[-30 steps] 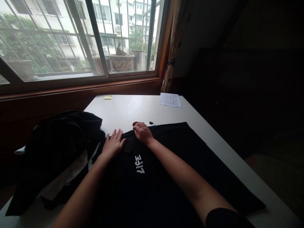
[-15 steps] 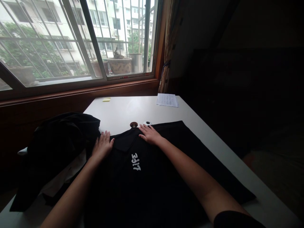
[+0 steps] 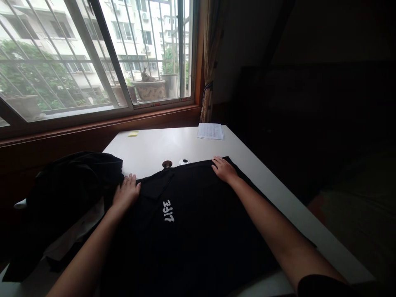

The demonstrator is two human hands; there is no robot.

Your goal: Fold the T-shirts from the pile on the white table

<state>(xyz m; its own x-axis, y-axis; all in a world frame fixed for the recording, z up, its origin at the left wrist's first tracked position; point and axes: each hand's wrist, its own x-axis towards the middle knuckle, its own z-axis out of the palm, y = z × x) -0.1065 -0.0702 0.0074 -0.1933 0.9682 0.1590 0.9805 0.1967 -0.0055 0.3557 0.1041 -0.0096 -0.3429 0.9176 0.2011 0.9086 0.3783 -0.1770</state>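
A black shirt (image 3: 198, 222) with white lettering (image 3: 168, 211) lies spread flat over the table. My left hand (image 3: 126, 190) rests palm down at its far left edge, fingers extended, beside what looks like a folded-over sleeve (image 3: 156, 185). Near the far right corner, my right hand (image 3: 224, 169) lies flat on the cloth with its fingers stretched toward the edge. The near part of the shirt is too dark to make out.
Left of my left hand is a heap of dark cloth (image 3: 71, 185). Beyond the shirt, the white table (image 3: 148, 144) has a round brown hole (image 3: 167, 164), a small white round object (image 3: 184, 162), a yellow note (image 3: 133, 134) and papers (image 3: 210, 131). A barred window (image 3: 93, 57) stands behind.
My right hand has slid right along the shirt's far edge, from near the white round object to the far right corner. My left hand stays by the sleeve. The view has shifted slightly.
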